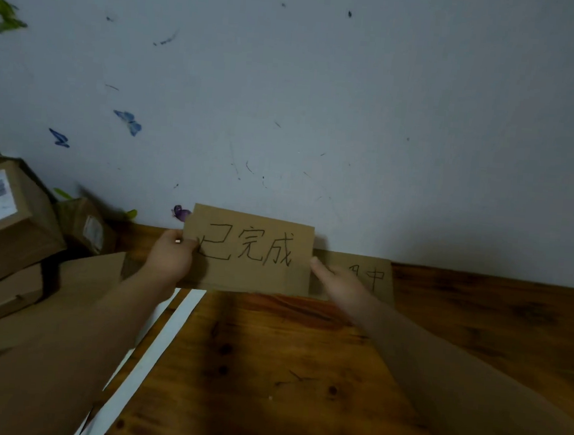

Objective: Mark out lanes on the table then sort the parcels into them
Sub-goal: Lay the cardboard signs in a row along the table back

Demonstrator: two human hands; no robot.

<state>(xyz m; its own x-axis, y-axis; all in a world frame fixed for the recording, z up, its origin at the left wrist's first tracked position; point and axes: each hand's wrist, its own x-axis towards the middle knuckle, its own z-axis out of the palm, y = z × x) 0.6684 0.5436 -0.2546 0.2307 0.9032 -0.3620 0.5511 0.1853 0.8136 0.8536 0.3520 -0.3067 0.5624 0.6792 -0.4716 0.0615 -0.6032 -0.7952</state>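
A brown cardboard sign (pixel 252 249) with handwritten characters stands upright against the wall at the back of the wooden table (pixel 301 373). My left hand (pixel 169 256) pinches its left edge, thumb on the front. My right hand (pixel 338 283) touches its right edge with straight fingers. A second cardboard sign (pixel 373 275) stands behind it to the right, partly hidden. A white tape strip (pixel 151 354) runs diagonally down the table on the left. Cardboard parcels (pixel 7 216) with labels are stacked at the left.
A smaller parcel (pixel 85 225) sits by the wall behind the stack. A flat cardboard sheet (pixel 67 289) lies under my left forearm. Butterfly stickers (pixel 128 122) and green leaves (pixel 6 16) mark the wall. Bare wood stretches to the right.
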